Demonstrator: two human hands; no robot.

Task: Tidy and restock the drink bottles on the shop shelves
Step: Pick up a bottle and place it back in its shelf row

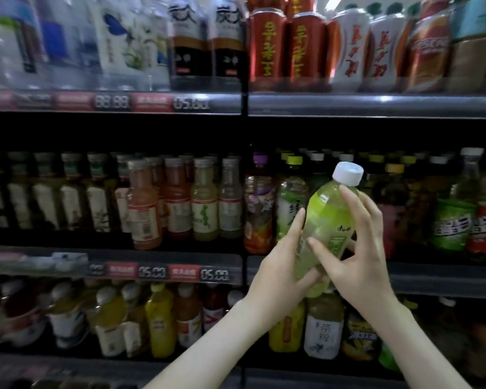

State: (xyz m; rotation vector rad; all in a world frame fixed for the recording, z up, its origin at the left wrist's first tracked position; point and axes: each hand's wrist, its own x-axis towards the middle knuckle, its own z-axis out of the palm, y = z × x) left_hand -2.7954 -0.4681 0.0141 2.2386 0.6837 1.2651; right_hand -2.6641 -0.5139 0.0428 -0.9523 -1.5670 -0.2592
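green bottle [324, 220] hung right of the frame's centre, clear in front of the middle shelf [432, 279]. its long axis was tilted, white cap [348, 173] to the upper right and base to the lower left. the left hand [281, 265] held the base and the right hand [359, 248] curled round the label, so both grips grasped it. a similar green-capped bottle [291, 203] stood just behind, on the left hand's side.
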